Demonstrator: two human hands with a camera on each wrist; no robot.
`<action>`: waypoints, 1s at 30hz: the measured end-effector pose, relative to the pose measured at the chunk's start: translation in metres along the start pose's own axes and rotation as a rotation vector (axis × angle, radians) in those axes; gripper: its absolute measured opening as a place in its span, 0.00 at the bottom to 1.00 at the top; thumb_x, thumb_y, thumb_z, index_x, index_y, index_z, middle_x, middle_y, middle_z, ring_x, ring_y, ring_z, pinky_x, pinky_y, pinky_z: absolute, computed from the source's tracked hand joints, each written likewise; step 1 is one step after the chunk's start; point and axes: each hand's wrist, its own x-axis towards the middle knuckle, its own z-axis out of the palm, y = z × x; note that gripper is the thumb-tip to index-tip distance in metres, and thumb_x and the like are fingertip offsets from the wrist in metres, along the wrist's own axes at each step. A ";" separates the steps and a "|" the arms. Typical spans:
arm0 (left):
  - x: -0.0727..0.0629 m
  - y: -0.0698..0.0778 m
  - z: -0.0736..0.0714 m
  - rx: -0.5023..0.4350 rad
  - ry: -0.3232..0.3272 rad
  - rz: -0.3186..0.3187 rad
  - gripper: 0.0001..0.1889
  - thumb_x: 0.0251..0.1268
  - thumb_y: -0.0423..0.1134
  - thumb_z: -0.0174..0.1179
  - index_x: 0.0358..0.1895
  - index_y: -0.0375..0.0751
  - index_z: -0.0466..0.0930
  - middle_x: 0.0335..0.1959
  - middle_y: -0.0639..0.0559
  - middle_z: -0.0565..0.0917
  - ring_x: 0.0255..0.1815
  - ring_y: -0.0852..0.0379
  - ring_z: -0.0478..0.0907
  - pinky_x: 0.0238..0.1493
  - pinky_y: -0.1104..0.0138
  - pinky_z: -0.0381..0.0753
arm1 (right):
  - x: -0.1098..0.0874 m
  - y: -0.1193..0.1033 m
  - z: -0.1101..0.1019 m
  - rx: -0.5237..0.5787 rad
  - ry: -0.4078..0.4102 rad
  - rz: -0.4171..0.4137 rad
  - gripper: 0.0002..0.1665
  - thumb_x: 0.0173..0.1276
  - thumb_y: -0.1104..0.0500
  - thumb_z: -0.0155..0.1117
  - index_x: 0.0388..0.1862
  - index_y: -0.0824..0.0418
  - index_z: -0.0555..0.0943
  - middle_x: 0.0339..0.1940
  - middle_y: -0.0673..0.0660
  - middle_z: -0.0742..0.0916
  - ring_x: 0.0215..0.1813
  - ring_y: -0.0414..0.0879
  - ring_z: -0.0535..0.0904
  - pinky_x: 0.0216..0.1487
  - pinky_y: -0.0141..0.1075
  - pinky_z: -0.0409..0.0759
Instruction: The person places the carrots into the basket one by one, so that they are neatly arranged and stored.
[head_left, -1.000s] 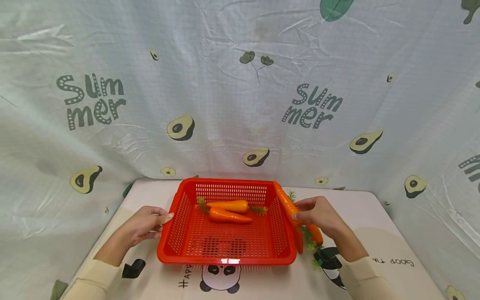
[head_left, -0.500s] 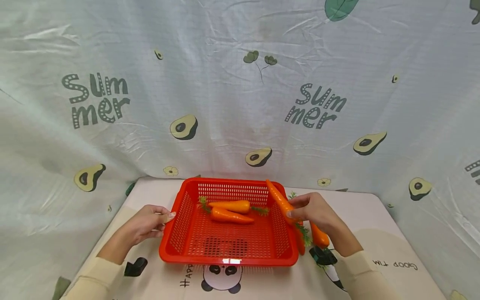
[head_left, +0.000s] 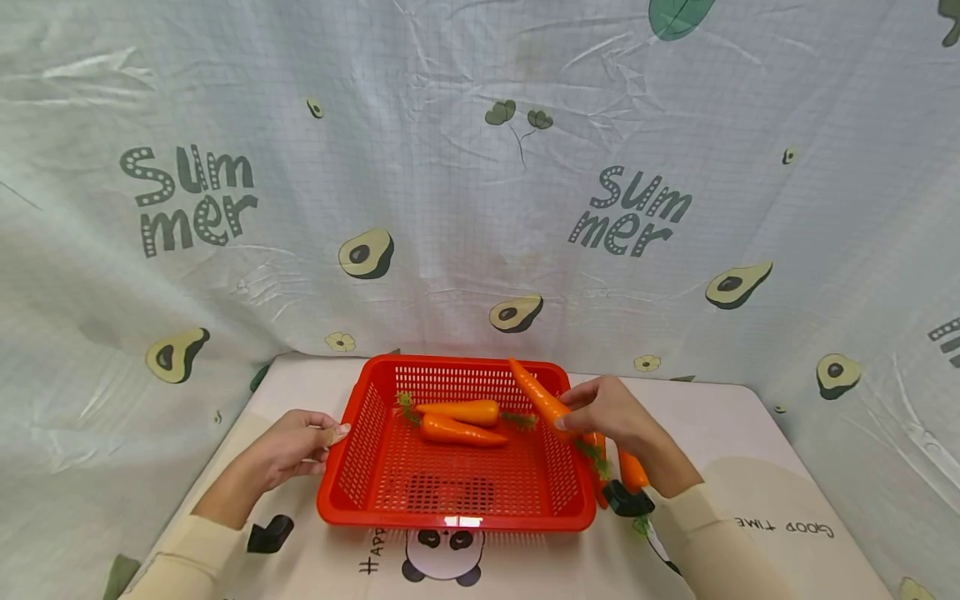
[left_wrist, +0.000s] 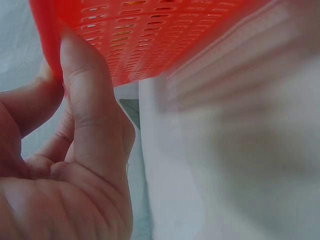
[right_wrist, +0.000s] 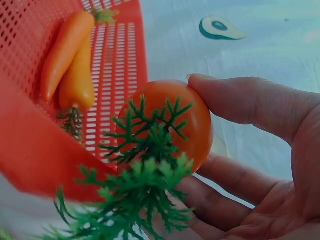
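A red perforated basket [head_left: 457, 523] stands on the table, and my left hand [head_left: 296, 442] pinches its left rim between thumb and fingers. In the left wrist view the thumb and fingers [left_wrist: 90, 95] lie against the basket's outer side. My right hand [head_left: 611, 412] grips an orange carrot [head_left: 536, 392] over the basket's right rim, its tip pointing away and to the left. Green leaves [right_wrist: 150, 175] hang from the carrot's thick end in the right wrist view. Inside the basket lie a yellow-orange carrot [head_left: 468, 412] and a deeper orange one [head_left: 456, 432].
Right of the basket another carrot [head_left: 633, 472] lies on the table, partly hidden by my right arm. A further orange carrot [head_left: 602, 492] shows close along the basket's right side. A printed cloth curtain [head_left: 450, 208] hangs behind the table [head_left: 720, 417].
My right hand has moved left with the carrot, bringing it from the basket's right edge to over its inside. The left hand keeps its hold on the rim.
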 end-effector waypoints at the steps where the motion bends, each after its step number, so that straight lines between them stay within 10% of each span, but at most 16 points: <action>1: 0.000 0.000 0.000 0.001 0.001 0.000 0.16 0.78 0.43 0.60 0.53 0.30 0.78 0.33 0.50 0.82 0.32 0.56 0.77 0.32 0.67 0.84 | 0.001 -0.001 0.001 0.004 -0.002 0.004 0.27 0.57 0.61 0.79 0.56 0.69 0.85 0.42 0.61 0.91 0.38 0.49 0.87 0.49 0.44 0.90; 30: 0.002 -0.002 0.000 -0.013 0.002 0.009 0.14 0.79 0.41 0.59 0.50 0.31 0.79 0.30 0.51 0.79 0.30 0.57 0.75 0.30 0.68 0.84 | 0.017 -0.023 0.022 -0.038 -0.080 -0.053 0.24 0.51 0.64 0.81 0.49 0.68 0.88 0.47 0.62 0.90 0.38 0.49 0.86 0.43 0.41 0.89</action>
